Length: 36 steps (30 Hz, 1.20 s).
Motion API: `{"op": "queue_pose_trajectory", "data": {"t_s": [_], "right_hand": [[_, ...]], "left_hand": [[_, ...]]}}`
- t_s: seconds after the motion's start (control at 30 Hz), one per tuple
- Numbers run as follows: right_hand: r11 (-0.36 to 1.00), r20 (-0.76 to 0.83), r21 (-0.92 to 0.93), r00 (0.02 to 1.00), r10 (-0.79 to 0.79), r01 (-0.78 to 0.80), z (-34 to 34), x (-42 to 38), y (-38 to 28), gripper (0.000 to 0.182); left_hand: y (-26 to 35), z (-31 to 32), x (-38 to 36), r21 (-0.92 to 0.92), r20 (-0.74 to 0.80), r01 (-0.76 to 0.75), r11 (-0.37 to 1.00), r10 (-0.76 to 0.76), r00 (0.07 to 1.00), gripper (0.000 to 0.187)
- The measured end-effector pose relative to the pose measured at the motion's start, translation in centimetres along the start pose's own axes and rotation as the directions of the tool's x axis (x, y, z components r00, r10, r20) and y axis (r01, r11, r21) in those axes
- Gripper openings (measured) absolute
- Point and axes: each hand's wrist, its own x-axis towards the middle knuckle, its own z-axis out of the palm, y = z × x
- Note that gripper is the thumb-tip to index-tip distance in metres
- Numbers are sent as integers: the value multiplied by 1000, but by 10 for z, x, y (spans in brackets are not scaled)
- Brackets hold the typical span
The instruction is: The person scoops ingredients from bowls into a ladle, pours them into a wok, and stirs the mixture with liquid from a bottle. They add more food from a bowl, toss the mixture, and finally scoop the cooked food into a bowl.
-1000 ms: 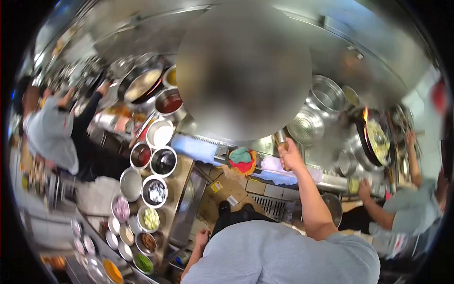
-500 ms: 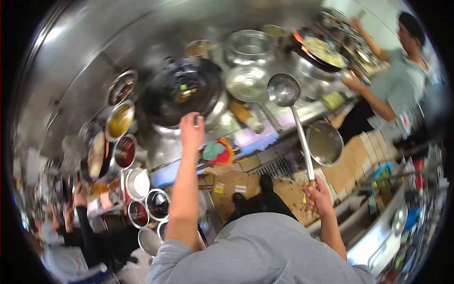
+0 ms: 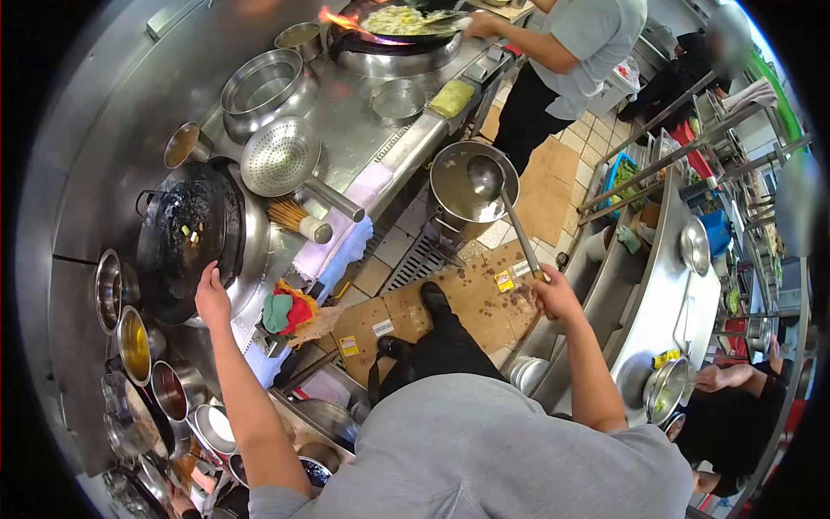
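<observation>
My right hand (image 3: 555,294) is wrapped round the handle end of a long steel ladle (image 3: 512,223). The ladle's bowl hangs over the mouth of a tall steel pot (image 3: 438,186) that stands low beside the range and holds cloudy liquid. Fingers stretched out, my left hand (image 3: 212,296) is at the near edge of a black wok (image 3: 169,255). A few small green and pale scraps lie in this wok. A perforated strainer (image 3: 279,156) rests beside it, and a bamboo wok brush (image 3: 298,219) lies below the strainer.
Flames rise around another wok (image 3: 402,36), worked by a person in grey (image 3: 588,52). Sauce bowls (image 3: 136,344) line the left side. Coloured cloths (image 3: 290,311) lie at the range edge. A steel counter (image 3: 644,320) runs along my right. Cardboard (image 3: 424,324) covers the floor.
My view has turned to the right. The ladle's bowl has gone from above the range edge to over the steel pot. My left hand stays by the wok's near edge.
</observation>
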Motion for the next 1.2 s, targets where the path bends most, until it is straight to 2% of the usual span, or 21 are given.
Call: {"op": "queue_pose_trajectory", "data": {"t_s": [0.1,0.17,0.2,0.27,0.3,0.33,0.4,0.43,0.5,0.53,0.6,0.63,0.7,0.77,0.8,0.83,0.9,0.97,1.03,1.1,1.2], "right_hand": [[999,-67,2,997,-36,36,12,60,28,41],[832,-339,-510,838,-429,219,27,116,60,17],[835,-346,-506,837,-424,214,32,111,41,17],[918,-266,-386,942,-204,90,44,96,10,8],[917,-265,-388,941,-210,96,42,96,3,8],[998,-147,-38,987,-57,52,39,97,-3,5],[816,157,555,984,86,-160,29,104,-3,7],[822,161,547,983,83,-159,20,107,3,7],[299,421,855,904,77,-424,11,98,5,8],[312,425,850,902,72,-425,8,91,4,8],[180,503,853,864,-29,-490,4,62,-5,11],[192,507,849,862,-34,-492,4,50,-11,11],[253,529,826,848,-40,-504,6,26,-25,14],[298,544,809,837,-57,-506,12,2,-40,16],[329,544,804,836,-68,-496,19,-15,-52,16],[356,564,794,816,-126,-493,19,-14,-47,19],[383,621,766,747,-235,-516,37,-39,-65,26],[383,636,761,719,-281,-524,56,-58,-82,40],[403,672,735,667,-322,-545,78,-70,-100,44],[396,750,660,537,-385,-638,105,-77,-119,46],[401,823,551,395,-409,-732,150,-78,-150,49]], "left_hand": [[-17,4,2,-25,57,49,998,-48,997,25],[-18,2,4,-39,19,-13,999,13,1000,25],[-18,2,4,-57,20,-19,998,20,1000,24],[-19,0,-1,-67,35,2,998,1,999,24],[-19,0,-2,-70,29,3,998,-1,1000,24],[-20,1,-1,-74,19,-3,997,4,1000,24],[-23,1,-3,-79,4,2,997,-2,1000,24],[-24,2,-3,-112,7,7,994,-6,1000,25],[-29,2,-5,-146,2,22,989,-22,1000,25],[-33,2,-6,-79,21,1,997,0,1000,27],[-35,3,-11,-21,60,7,1000,-5,998,32],[-37,7,-16,-26,51,15,1000,-14,999,32],[-36,8,-31,-45,-171,-231,972,220,960,35],[-26,0,-58,-176,-224,-278,944,237,945,42],[-26,-1,-73,-233,-176,-249,940,211,961,41],[-35,10,-94,-449,-149,-211,868,160,976,35],[-39,18,-143,-566,-60,-129,814,116,992,25],[-32,5,-190,-586,142,80,806,5,990,22],[-53,25,-235,-573,87,70,817,-24,996,20],[-61,18,-267,-576,249,253,777,-128,960,22],[-60,1,-285,-563,290,329,758,-191,938,21]]}}
